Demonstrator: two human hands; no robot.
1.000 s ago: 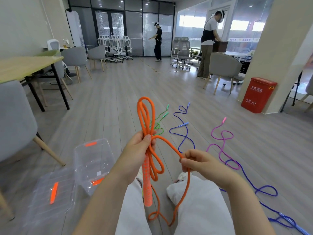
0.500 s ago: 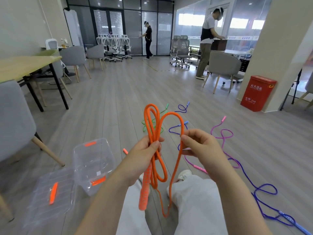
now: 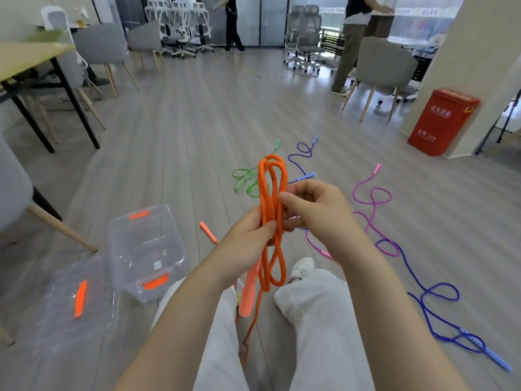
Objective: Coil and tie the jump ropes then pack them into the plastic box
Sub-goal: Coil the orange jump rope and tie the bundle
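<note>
An orange jump rope (image 3: 272,190) is gathered into long loops held upright in front of me. My left hand (image 3: 248,238) grips the bundle at its middle. My right hand (image 3: 313,207) pinches the same bundle from the right, fingers touching the left hand. One orange handle (image 3: 249,289) hangs below the hands, the other orange handle (image 3: 208,232) lies on the floor. A clear plastic box (image 3: 146,249) with orange clips stands open at lower left, its lid (image 3: 76,300) beside it. Green (image 3: 244,179), blue (image 3: 434,300) and pink (image 3: 372,204) ropes lie loose on the floor.
I sit on the wooden floor, white trousers and a white shoe (image 3: 303,268) below my hands. A grey chair (image 3: 17,193) and a table (image 3: 25,60) stand left. A red bin (image 3: 442,122) is at right. Two people stand far back among chairs.
My right hand brought its strand over to the bundle and now pinches it together with the left hand. The loops are tighter. The view tilted downward.
</note>
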